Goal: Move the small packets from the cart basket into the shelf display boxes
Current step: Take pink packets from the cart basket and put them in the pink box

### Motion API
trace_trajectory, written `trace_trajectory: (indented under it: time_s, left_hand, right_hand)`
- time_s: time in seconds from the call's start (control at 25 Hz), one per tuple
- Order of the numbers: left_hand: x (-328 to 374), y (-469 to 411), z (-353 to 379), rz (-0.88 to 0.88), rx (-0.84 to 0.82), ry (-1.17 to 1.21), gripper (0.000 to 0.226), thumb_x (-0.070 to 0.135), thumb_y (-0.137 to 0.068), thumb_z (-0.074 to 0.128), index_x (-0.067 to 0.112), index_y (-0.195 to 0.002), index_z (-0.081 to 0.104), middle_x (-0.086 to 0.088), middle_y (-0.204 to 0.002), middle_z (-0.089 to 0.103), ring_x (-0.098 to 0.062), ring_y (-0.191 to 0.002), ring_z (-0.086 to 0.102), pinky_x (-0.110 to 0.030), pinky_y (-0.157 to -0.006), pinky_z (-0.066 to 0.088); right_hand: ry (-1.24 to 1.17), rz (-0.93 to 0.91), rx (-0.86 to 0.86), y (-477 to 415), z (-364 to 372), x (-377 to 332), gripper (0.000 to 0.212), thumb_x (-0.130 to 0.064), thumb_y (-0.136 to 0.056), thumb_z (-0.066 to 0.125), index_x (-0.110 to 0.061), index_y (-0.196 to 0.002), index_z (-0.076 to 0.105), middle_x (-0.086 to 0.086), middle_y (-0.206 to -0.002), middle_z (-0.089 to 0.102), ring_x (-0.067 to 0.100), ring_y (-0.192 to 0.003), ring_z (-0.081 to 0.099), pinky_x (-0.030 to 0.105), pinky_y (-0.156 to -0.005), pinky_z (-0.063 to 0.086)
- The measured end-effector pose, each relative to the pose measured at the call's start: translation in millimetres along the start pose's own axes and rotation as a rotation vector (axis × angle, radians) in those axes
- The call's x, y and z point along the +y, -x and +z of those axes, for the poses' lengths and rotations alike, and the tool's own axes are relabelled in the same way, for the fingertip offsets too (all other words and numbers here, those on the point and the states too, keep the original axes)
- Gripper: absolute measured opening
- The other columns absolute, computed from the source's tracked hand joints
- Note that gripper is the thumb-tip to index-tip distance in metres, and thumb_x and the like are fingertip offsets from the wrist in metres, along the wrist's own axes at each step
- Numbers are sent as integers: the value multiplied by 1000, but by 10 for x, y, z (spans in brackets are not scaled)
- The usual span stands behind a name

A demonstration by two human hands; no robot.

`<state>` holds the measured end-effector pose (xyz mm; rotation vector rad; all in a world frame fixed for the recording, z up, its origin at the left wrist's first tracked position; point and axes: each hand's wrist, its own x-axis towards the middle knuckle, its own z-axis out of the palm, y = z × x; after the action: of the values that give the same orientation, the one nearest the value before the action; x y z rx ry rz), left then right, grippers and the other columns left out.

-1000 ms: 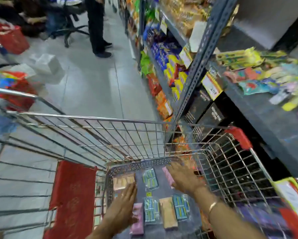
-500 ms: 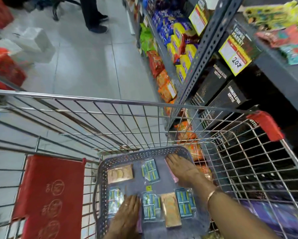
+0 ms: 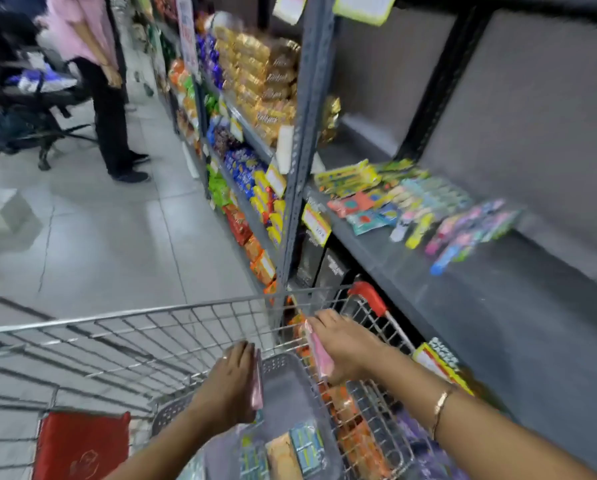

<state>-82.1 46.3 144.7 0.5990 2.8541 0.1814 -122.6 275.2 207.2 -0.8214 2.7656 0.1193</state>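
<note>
Both forearms reach forward, bare. The left hand (image 3: 233,384) is raised with fingers curled closed around a thin pink packet (image 3: 257,386). The right hand (image 3: 345,344), bracelet (image 3: 440,408) at the wrist, grips another pink packet (image 3: 321,355).

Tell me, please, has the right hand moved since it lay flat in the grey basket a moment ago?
Yes. The right hand has risen out of the grey basket, holding a pink packet, and is now level with the cart's rim, nearer the shelf.

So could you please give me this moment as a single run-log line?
left hand: holds pink packet | right hand: holds second pink packet | both above grey basket | shelf: not reached
</note>
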Motion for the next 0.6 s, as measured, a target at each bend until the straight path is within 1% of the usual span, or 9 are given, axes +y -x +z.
trace_trajectory:
  time_s: [0.08, 0.12, 0.16, 0.2, 0.24, 0.28, 0.4, 0.48, 0.6]
  left_hand:
    - [322, -160, -658, 113, 66, -17, 108, 47, -12, 74, 1, -106, 46, -13, -92, 64, -26, -76, 67, -22, -59, 56]
    - [566, -225, -1032, 196, 86, -38, 108, 47, -18, 76, -1, -110, 47, -16, -98, 63, -28, -81, 67, -22, -63, 56]
    - [789, -295, -1316, 262, 101, -32, 108, 47, -29, 78, -5, -118, 44, -19, -109, 58, -31, -93, 63, -22, -76, 54]
    - [1033, -364, -1559, 313, 155, -30, 106, 46, -45, 77, -6, -127, 37, -20, -122, 49, -32, -110, 54, -25, -92, 46]
    - [1326, -408, -1809, 381, 201, -35, 102, 44, -57, 75, -5, -134, 29, -19, -133, 38, -30, -122, 42, -27, -103, 36]
    - [1598, -452, -2015, 430, 190, -19, 100, 41, -63, 74, -3, -137, 24, -17, -138, 31, -29, -128, 34, -29, -107, 28]
    - [2469, -579, -2393, 561, 202, -4, 104, 40, -65, 75, -2, -140, 18, -18, -147, 23, -30, -134, 27, -32, -111, 24]
    - [3044, -594, -2490, 665, 216, 32, 97, 35, -66, 75, 0, -139, 23, -16, -143, 30, -28, -130, 33, -27, -105, 26]
    - [3927, -500, -2466, 851, 80, 85, 90, 23, -64, 77, -1, -135, 28, -14, -131, 37, -27, -122, 37, -21, -97, 28]
  right_hand:
    - [-7, 57, 94, 430, -578, 102, 78, -34, -64, 76, -2, -126, 39, 14, -125, 44, 30, -117, 41, 40, -100, 40]
    - [5, 103, 140, 723, -860, 182, 76, -34, -65, 76, -2, -124, 40, 15, -124, 45, 31, -115, 41, 39, -97, 40]
    - [16, 141, 174, 969, -1084, 249, 73, -34, -65, 76, -1, -121, 42, 16, -120, 46, 32, -113, 43, 39, -93, 41]
    - [25, 184, 210, 1226, -1268, 326, 69, -33, -64, 76, -1, -116, 44, 16, -116, 47, 32, -109, 45, 38, -89, 41]
    - [33, 236, 246, 1520, -1447, 411, 65, -33, -63, 76, -2, -112, 45, 16, -112, 48, 32, -106, 46, 37, -86, 42]
    - [31, 297, 269, 1811, -1594, 489, 65, -34, -62, 76, -4, -111, 45, 16, -111, 48, 32, -105, 46, 37, -85, 43]
    - [-12, 519, 265, 2741, -1883, 673, 71, -37, -59, 79, -6, -113, 45, 14, -114, 47, 28, -107, 43, 33, -86, 43]
    - [-35, 665, 250, 3315, -1924, 749, 67, -38, -57, 80, -7, -108, 48, 14, -110, 51, 26, -101, 47, 29, -79, 42]
    - [-108, 881, 211, 4092, -1763, 818, 55, -32, -56, 78, -1, -97, 57, 20, -98, 63, 33, -88, 61, 34, -69, 51]
